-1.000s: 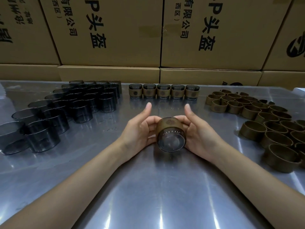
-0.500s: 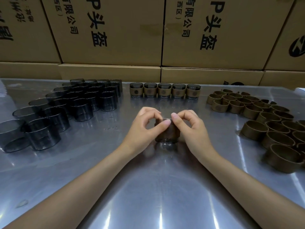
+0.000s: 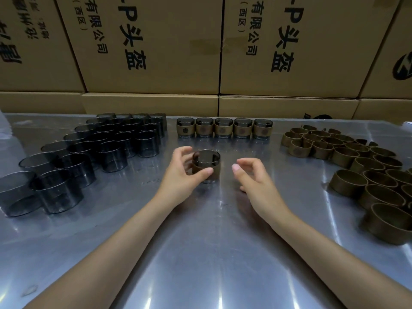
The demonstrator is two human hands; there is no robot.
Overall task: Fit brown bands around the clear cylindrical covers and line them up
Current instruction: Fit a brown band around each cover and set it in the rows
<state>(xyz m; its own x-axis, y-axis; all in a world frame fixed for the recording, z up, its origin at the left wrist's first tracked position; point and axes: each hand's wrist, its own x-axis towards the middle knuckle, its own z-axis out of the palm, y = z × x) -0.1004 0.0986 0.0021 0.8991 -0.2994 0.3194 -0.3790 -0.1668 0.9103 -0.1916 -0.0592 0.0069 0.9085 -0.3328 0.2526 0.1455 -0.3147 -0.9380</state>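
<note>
A clear cover with a brown band around it (image 3: 208, 166) stands upright on the metal table (image 3: 200, 253) at mid-table. My left hand (image 3: 181, 175) grips it from the left, thumb in front and fingers behind. My right hand (image 3: 252, 177) hovers just right of it with loosely curled fingers, holding nothing. A row of several banded covers (image 3: 224, 128) lines the back of the table. Bare clear covers (image 3: 100, 150) crowd the left side. Loose brown bands (image 3: 361, 166) lie heaped on the right.
Stacked cardboard boxes (image 3: 200, 52) with black printed characters form a wall right behind the table's far edge. A bare strip of table lies between the banded row and the cover in my left hand.
The cover went from lying tilted toward me to standing upright. My right hand has let go and drawn off to the right. My left hand keeps its grip and has shifted the cover slightly back.
</note>
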